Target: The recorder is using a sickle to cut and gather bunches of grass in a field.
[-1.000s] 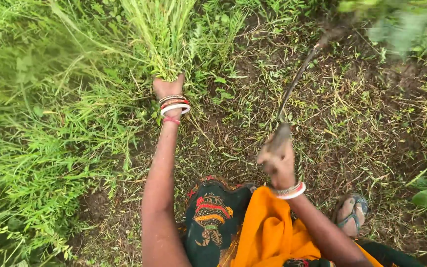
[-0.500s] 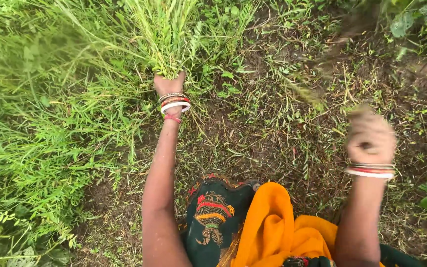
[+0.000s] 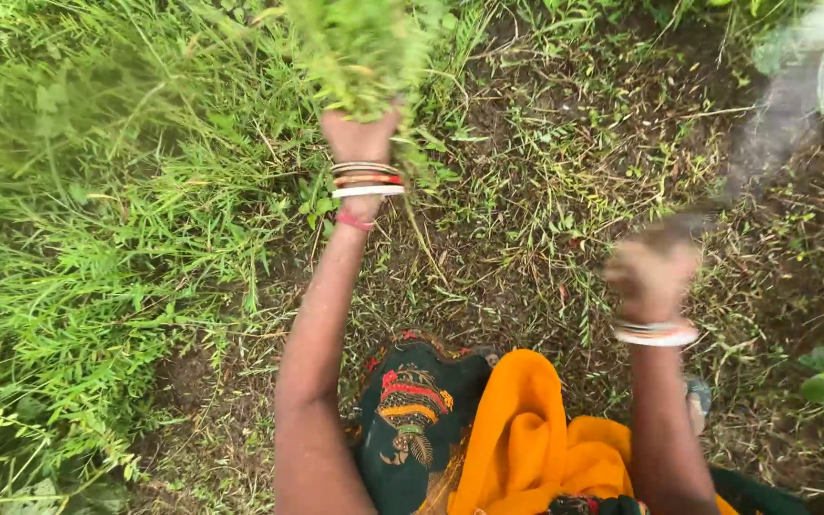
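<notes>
My left hand (image 3: 360,133) is closed round a tuft of grass (image 3: 360,48), held up ahead of me above the cut ground (image 3: 526,238). My right hand (image 3: 652,272), blurred, grips the handle of a sickle (image 3: 765,133) out to the right, well apart from the tuft.

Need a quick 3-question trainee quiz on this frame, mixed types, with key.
1. True or false: the left hand grips a bunch of green grass.
2. The right hand is: A) resting flat on the soil, B) blurred, closed on a blurred tool handle, C) out of view.
3. What is worn on both wrists?

Key: 1 true; 2 B; 3 bangles.
</notes>
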